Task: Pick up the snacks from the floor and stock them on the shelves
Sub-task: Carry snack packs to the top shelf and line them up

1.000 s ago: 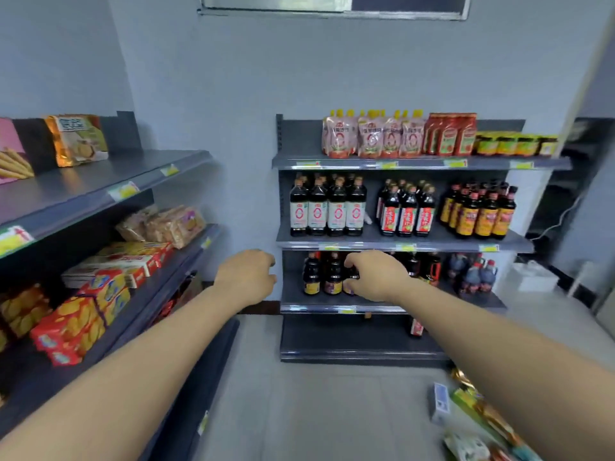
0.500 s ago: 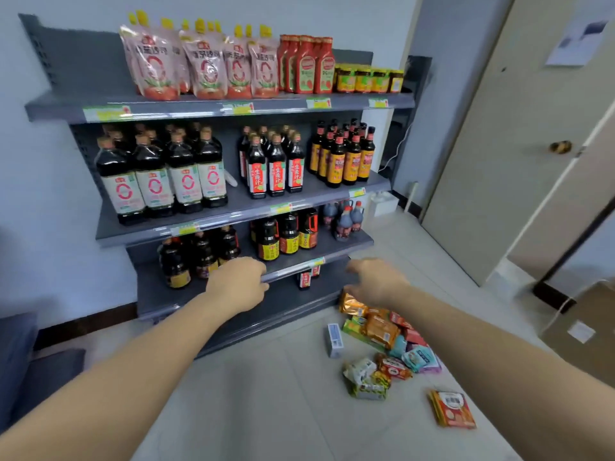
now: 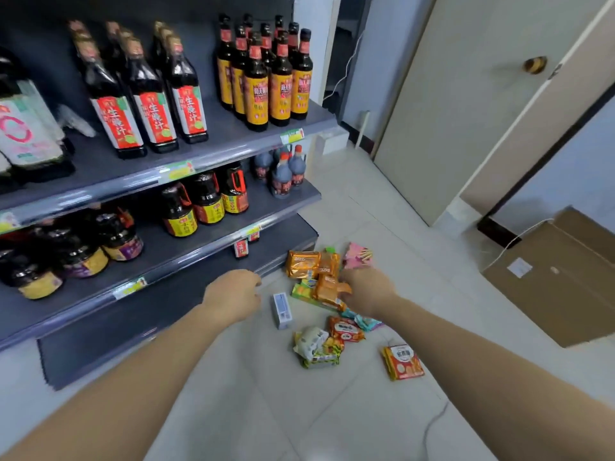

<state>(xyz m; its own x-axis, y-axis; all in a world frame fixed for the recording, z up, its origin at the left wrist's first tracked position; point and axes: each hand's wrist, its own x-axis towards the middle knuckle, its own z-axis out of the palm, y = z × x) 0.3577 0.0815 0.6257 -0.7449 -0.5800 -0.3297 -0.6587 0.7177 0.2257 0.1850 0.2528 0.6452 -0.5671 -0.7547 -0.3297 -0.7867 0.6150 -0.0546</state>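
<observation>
A pile of snack packets lies on the tiled floor beside the dark grey shelf unit (image 3: 100,304). My right hand (image 3: 367,289) is down at the pile, fingers curled on the right edge of an orange snack packet (image 3: 327,289). Around it lie another orange packet (image 3: 301,262), a pink packet (image 3: 356,254), a small white box (image 3: 282,309), a red packet (image 3: 344,329), a white and green bundle (image 3: 316,349) and a flat red packet (image 3: 402,361). My left hand (image 3: 233,294) hovers by the bottom shelf, fingers curled in, holding nothing.
Dark sauce bottles (image 3: 149,111) fill the upper shelves and jugs (image 3: 206,201) the lower one. A cardboard box (image 3: 559,277) sits on the floor at the right, by a closed door (image 3: 466,94). A thin cable (image 3: 432,424) runs across the tiles near my right arm.
My view has swung right and down from the shelves to the floor. My right hand dropped onto the snack pile and closed on an orange packet. My left hand followed downward.
</observation>
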